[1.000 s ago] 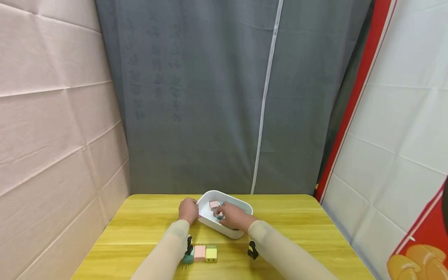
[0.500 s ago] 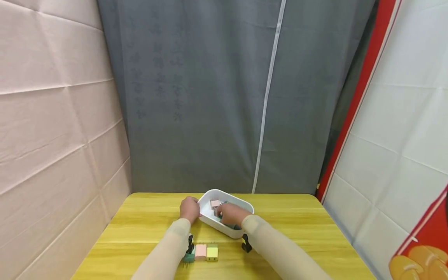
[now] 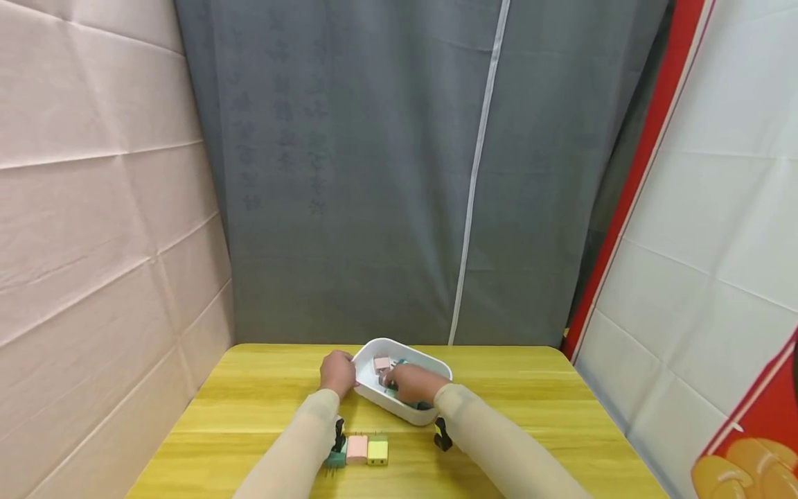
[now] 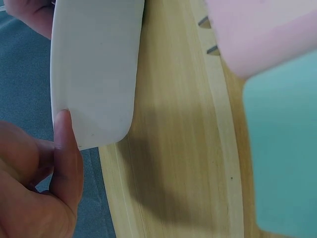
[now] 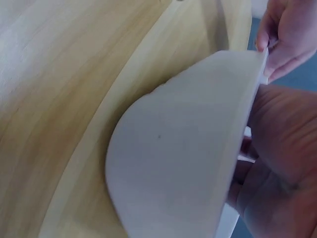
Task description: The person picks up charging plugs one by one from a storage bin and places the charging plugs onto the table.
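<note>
A white plastic bin stands at a slant on the table. My left hand grips its left end; in the left wrist view the thumb presses the outside of the wall near the rim. My right hand reaches down into the bin among small blocky plug adapters. A pink adapter lies inside, just beyond the fingertips. Teal pieces show partly around the hand. In the right wrist view, the bin wall hides most of the right fingers, so whether they pinch anything is not visible.
Nearer the front, a row of plug adapters with metal prongs stands on the wooden table: a teal one partly behind the left sleeve, a pink one and a yellow one. A grey curtain hangs behind.
My right hand has moved slightly left and lower into the bin, covering a piece seen earlier at its fingertips. The left hand keeps its hold on the bin.
</note>
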Demonstrator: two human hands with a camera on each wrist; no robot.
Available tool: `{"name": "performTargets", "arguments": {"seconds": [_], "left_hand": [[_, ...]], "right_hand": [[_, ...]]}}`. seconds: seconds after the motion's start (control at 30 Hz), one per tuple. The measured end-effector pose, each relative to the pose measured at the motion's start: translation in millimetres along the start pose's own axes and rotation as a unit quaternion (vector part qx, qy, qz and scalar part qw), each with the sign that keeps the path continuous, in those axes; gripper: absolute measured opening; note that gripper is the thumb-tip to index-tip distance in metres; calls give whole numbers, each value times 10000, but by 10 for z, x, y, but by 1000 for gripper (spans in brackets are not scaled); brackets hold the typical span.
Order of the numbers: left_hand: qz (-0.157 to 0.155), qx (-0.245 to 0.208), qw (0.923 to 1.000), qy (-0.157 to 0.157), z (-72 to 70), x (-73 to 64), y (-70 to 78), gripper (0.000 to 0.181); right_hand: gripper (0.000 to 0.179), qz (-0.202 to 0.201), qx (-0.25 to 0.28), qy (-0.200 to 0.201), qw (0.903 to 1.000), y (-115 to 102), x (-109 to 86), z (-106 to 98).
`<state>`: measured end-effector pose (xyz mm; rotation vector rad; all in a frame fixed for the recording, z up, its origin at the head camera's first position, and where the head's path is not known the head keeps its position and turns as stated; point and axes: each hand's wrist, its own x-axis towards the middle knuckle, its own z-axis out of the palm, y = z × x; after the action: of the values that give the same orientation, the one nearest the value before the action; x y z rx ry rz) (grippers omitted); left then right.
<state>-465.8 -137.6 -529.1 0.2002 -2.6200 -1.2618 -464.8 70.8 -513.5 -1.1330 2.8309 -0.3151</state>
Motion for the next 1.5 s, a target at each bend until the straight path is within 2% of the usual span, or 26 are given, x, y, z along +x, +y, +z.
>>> {"name": "performTargets", "arguments": {"seconds": [0.07,0.2,0.43,0.53,0.6,0.7,0.83,1.1,1.33,1.5], "left_hand": [[-43,-27,10000,-30,11,2,-9,30],[-44,-56,10000,-38,21,7,-28,31],[28,34,10000,-35,1,11,-46,30],[36,67,10000,-55,-8,2,-44,29],[36,67,10000,-47,-11,-4,-40,29],[194,144,9997,51,-25,-10,-37,29],[328,247,9990,171,-45,-22,-25,28],[190,40,9998,49,-31,-20,-6,27],[136,81,9999,-35,-31,0,-10,29],[71,59,9999,-69,-34,-13,2,29]], "right_hand": [[22,-6,243,32,9997,39,-28,7],[35,253,771,27,9967,101,-69,-10],[45,655,1189,68,9907,108,-109,-110],[45,475,1174,311,9915,96,-154,-141],[44,209,1007,544,9932,89,-192,-164],[45,-65,839,765,9935,68,-258,-201],[48,-132,826,771,9935,13,-349,-240],[46,-354,688,885,9931,-96,-549,-248],[47,-154,702,722,9948,-204,-683,-240],[46,-375,761,713,9938,-266,-779,-208]]}}
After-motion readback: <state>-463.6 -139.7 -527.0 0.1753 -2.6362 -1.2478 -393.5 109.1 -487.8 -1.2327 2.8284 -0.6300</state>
